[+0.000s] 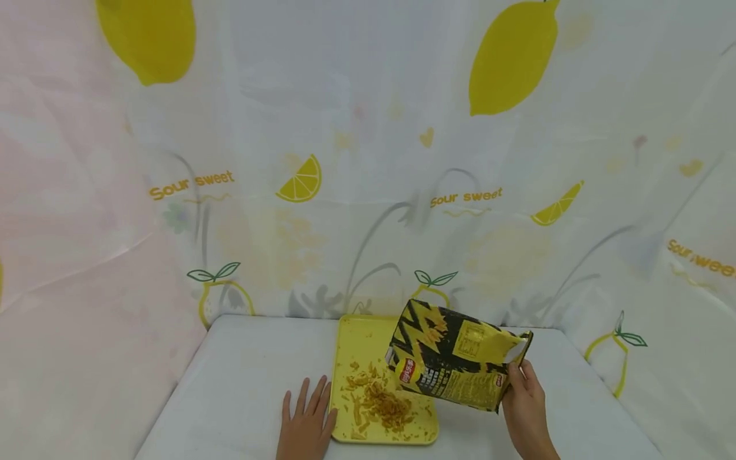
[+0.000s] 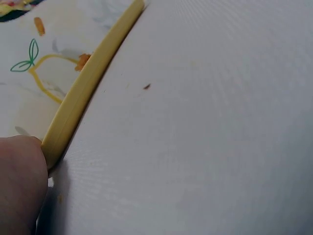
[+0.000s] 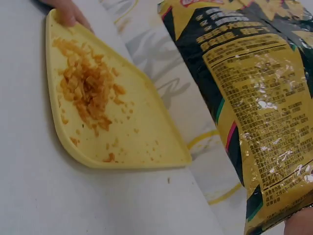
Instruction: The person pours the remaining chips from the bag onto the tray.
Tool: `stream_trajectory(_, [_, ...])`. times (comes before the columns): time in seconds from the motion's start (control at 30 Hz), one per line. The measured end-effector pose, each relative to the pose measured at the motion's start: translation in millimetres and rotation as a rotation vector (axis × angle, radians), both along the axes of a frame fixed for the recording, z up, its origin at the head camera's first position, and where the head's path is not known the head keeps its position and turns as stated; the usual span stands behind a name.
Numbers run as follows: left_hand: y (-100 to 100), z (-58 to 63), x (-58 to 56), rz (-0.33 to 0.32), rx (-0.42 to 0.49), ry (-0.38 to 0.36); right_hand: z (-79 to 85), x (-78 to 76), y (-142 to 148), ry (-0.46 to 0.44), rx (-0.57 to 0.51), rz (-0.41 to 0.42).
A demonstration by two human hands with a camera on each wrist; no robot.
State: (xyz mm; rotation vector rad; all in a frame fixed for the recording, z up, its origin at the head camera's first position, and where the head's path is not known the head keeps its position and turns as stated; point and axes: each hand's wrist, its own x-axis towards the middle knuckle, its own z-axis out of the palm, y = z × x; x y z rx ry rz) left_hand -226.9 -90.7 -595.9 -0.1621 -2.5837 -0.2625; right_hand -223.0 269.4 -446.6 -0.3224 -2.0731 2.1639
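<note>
My right hand (image 1: 527, 412) pinches one end of a black and yellow chip bag (image 1: 454, 358). The bag hangs tilted above the right side of a yellow tray (image 1: 359, 332), its far end over the tray. Broken crisps (image 1: 388, 406) lie heaped on the near half, with crumbs scattered around; the right wrist view shows the same crisps (image 3: 88, 85). Flat at the tray's left side, my left hand (image 1: 305, 421) has its fingers spread, its thumb at the tray's edge. In the left wrist view, that thumb (image 2: 19, 181) touches the tray's rim (image 2: 83, 93).
A white table (image 1: 247, 370) carries the tray. Behind it hangs a white curtain (image 1: 356, 249) printed with lemons and lettering, which also closes in both sides. One small crumb (image 2: 147, 86) lies on the white surface beside the tray.
</note>
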Motion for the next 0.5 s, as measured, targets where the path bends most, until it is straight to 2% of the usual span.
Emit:
stream_trajectory(0.17, [1.4, -0.7, -0.5, -0.005, -0.009, -0.006, 2.6, 0.1, 2.2, 0.013, 0.057, -0.028])
stream_trajectory(0.27, [0.3, -2.1, -1.3, -0.002, -0.025, 0.009, 3.1, -0.5, 2.2, 0.036, -0.026, -0.04])
stream_trajectory(0.33, [-0.7, -2.8, -1.8, 0.006, -0.034, 0.018, 3.1, -0.4, 1.7, 0.031, -0.037, -0.045])
stream_trajectory(0.47, [-1.0, -2.8, -1.8, 0.0, -0.014, -0.005, 2.0, 1.5, 0.8, -0.027, 0.119, -0.075])
stream_trajectory(0.5, [-0.5, -2.6, -1.6, -0.003, -0.009, -0.019, 2.0, 1.9, 0.9, -0.032, 0.13, -0.076])
